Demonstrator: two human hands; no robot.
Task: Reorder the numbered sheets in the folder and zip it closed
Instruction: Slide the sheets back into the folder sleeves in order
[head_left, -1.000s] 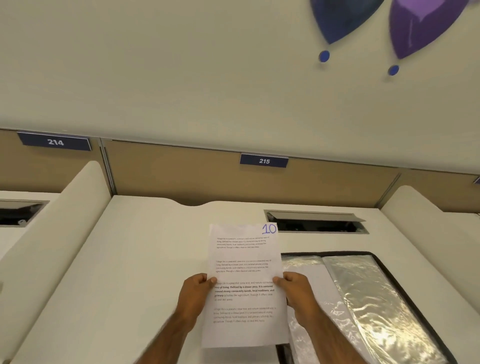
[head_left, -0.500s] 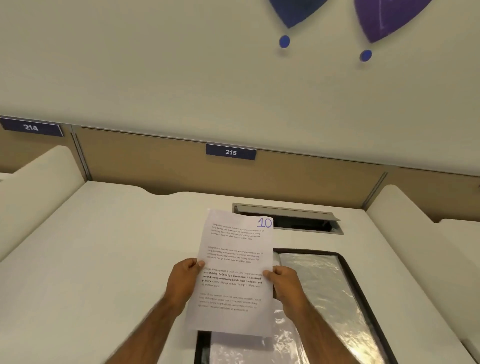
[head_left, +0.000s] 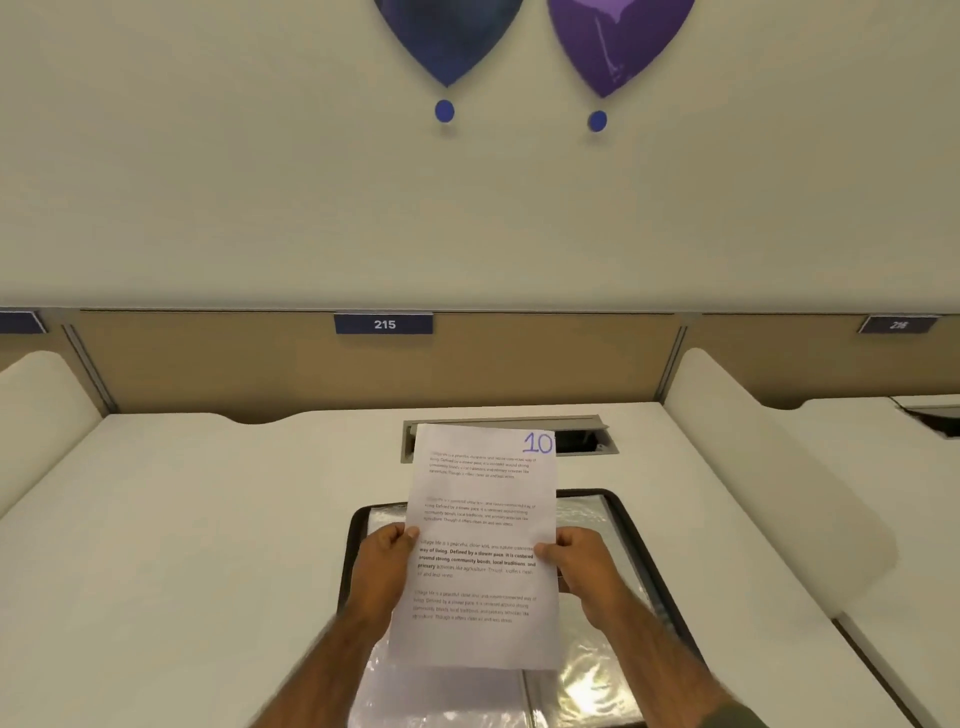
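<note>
Sheet 10 (head_left: 480, 525), pinched by left hand (head_left: 385, 567) and right hand (head_left: 577, 565), has shifted over the folder (head_left: 631, 519).

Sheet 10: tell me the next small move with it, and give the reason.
Probably lower the sheet marked 10 toward the open folder and feed its bottom edge into a clear sleeve. The left hand and right hand pinch its side edges, holding it up over the folder, which lies open on the desk, so it is not yet filed.
</note>
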